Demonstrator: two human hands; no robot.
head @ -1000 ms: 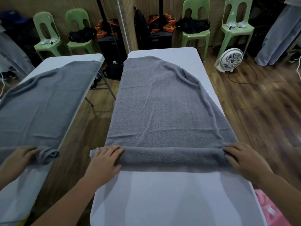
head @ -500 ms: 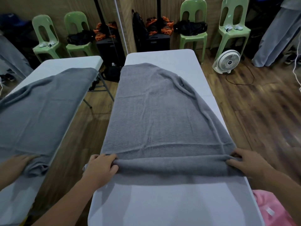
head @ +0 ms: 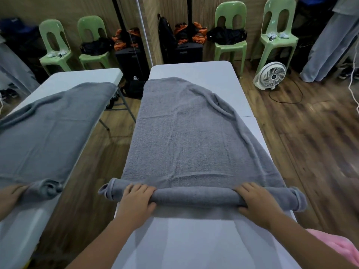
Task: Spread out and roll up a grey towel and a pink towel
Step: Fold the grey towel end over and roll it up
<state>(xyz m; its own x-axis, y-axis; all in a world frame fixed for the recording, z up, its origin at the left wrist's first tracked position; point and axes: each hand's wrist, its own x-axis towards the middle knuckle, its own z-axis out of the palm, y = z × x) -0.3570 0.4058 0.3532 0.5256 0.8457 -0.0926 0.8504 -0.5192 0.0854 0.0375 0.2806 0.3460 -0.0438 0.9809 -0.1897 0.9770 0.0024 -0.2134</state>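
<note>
The roll in your grey towel point(head: 186, 144) has fattened — left hand point(head: 136, 200) and right hand point(head: 256, 203) fingers curl around it. Most remains flat — keep rolling.

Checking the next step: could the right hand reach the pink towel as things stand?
Probably yes: the pink towel lies uncovered close beside the right forearm, but the right hand must first release the grey towel roll.

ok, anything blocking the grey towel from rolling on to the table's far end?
Nothing visible. The left hand and right hand grip the rolled end of the grey towel; ahead lies only its own flat length, with a raised fold near the right edge.
</note>
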